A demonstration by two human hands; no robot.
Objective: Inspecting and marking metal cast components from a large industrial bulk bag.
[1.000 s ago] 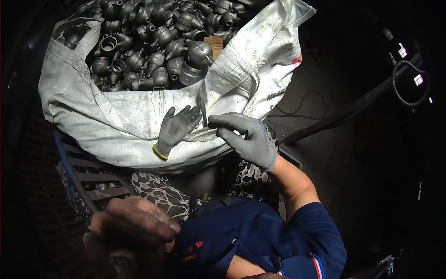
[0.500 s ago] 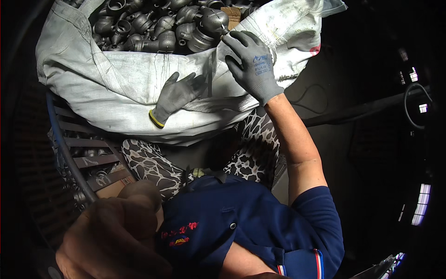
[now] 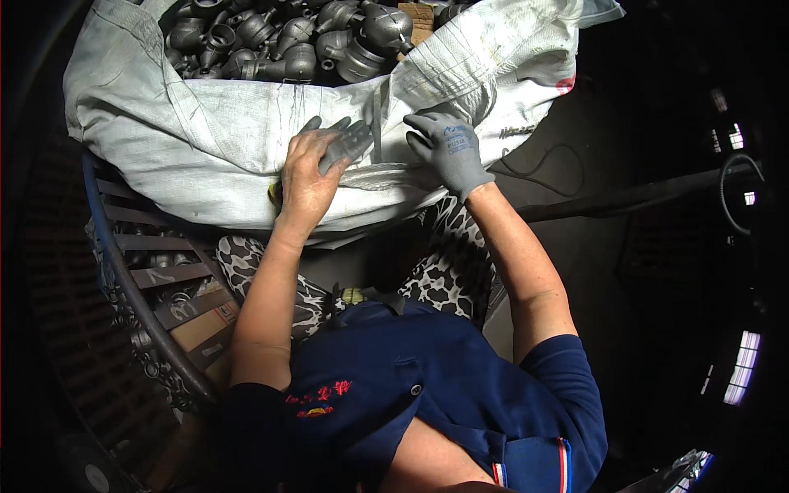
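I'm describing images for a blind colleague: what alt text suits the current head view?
A bare left hand lies over a loose grey glove on a big white sack, with the gloved right hand close by at the sack's front. Dark grey metal parts show in the sack's open top; a blue shirt and patterned trousers are below.

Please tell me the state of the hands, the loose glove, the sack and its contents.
Left hand: bare, grip unclear
Right hand: gloved, thumb and forefinger apart
Loose glove: unworn, partly covered by the left hand
White sack: open at the top, creased
Metal fittings: heaped loosely inside
Cardboard piece: partly visible
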